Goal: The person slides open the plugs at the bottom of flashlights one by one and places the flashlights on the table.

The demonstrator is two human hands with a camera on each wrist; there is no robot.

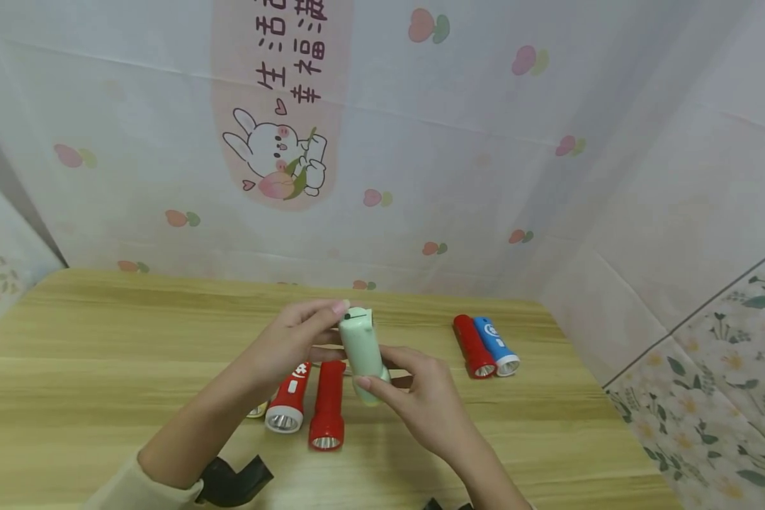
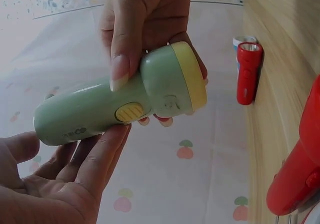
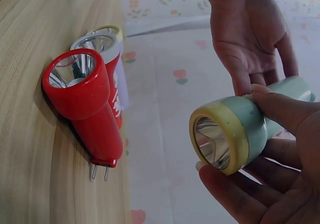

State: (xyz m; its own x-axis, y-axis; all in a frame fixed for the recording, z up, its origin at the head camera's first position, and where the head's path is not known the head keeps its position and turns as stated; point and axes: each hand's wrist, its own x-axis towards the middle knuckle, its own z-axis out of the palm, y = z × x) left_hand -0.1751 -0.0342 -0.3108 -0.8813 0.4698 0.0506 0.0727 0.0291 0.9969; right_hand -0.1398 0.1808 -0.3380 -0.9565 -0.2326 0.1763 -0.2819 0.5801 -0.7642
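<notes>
A pale green flashlight (image 1: 362, 347) with a yellow rim is held in the air above the table between both hands. My right hand (image 1: 423, 397) grips it near the head, its thumb on the body and its fingers curled around the other side. My left hand (image 1: 293, 336) is at the tail. In the left wrist view its fairly straight fingers (image 2: 102, 159) touch the body from below, and the thumb rests by the tail end. A ridged yellow switch (image 2: 130, 112) shows on the flashlight's side, and the reflector (image 3: 212, 141) faces the right wrist camera.
On the table (image 1: 134, 354) below lie a red flashlight (image 1: 327, 411), a red flashlight with white head (image 1: 287, 404) and a partly hidden yellow-rimmed one (image 1: 257, 410). Farther right, another red flashlight (image 1: 474, 346) lies beside a blue one (image 1: 497, 346). Patterned curtains (image 1: 452, 142) hang behind.
</notes>
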